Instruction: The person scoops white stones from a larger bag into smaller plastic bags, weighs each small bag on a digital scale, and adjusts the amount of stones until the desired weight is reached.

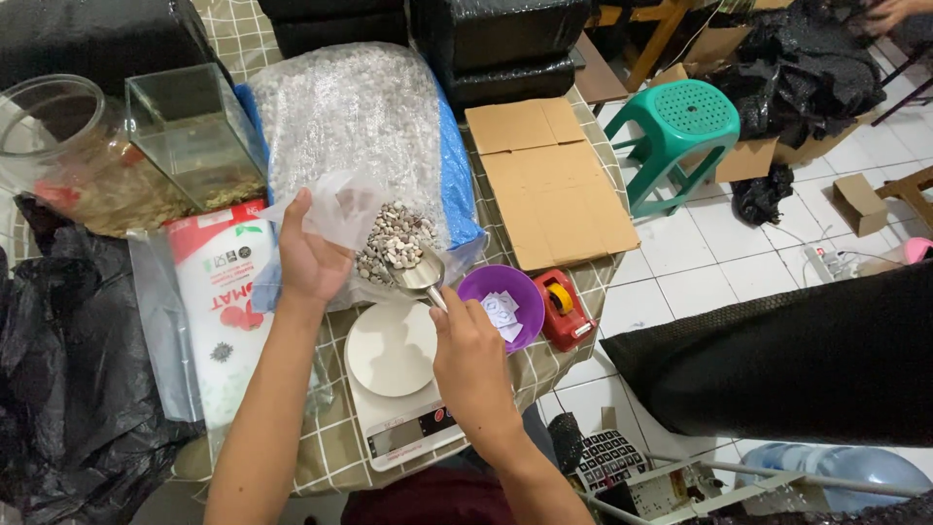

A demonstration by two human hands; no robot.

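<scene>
the right hand [473, 367] is closed around the handle of a little metal scoop [420, 274]. the scoop has small stones in it and its bowl sits at the mouth of a small clear bag [374, 226]. the left hand [309, 261] pinches the edge of that small clear bag and holds it open. the bag already has a pile of stones in the bottom.

the bag hangs just above a white kitchen scale [397, 377] with a round plate on top. right behind the bag lies a big clear sack of stones [350, 126] on the checked tablecloth [340, 457]. beside the scale, to the right, is a purple bowl [476, 287] with little paper packets in it, and next to that a red tape holder [564, 309]. a flat piece of cardboard [549, 180] lies farther back. to the left are a white and red pouch [222, 292] and a small glass tank [190, 131]. a green stool [675, 131] stands on the floor.
</scene>
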